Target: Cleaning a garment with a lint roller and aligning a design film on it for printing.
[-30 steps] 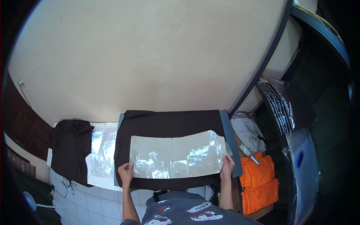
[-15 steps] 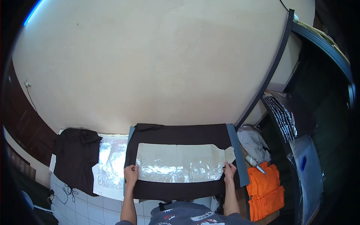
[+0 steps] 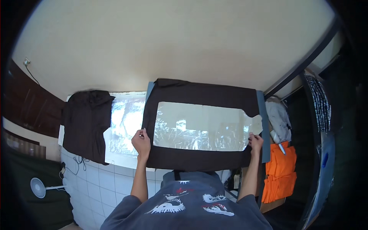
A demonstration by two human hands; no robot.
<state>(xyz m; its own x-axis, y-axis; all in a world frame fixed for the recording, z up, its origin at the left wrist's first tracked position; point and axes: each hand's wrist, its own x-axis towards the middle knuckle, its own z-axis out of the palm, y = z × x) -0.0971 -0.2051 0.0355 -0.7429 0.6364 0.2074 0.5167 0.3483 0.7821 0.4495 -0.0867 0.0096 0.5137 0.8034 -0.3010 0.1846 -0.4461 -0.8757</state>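
A long, clear-coated pale pattern template (image 3: 199, 126) lies on a spread of dark brown cloth (image 3: 203, 160). Its right end narrows to a notched tip. My left hand (image 3: 142, 144) is at the cloth's left edge, a little away from the template, with thumb and fingertips closed together. Whatever lies between those fingertips is too small to make out. My right hand (image 3: 255, 143) has its fingers closed at the template's lower right edge, by the notch, gripping it.
A blue-grey board (image 3: 266, 153) shows under the cloth. To the left are a shiny covered surface (image 3: 124, 122) and a dark garment (image 3: 84, 124). Folded orange cloth (image 3: 281, 172), a grey bundle (image 3: 278, 119) and a white-and-blue marker (image 3: 281, 148) are on the right. A small fan (image 3: 38, 188) stands lower left.
The view has tilted downward, so the table appears higher. My left hand has moved left from the template's end to the cloth's edge. My right hand stays by the template's notch.
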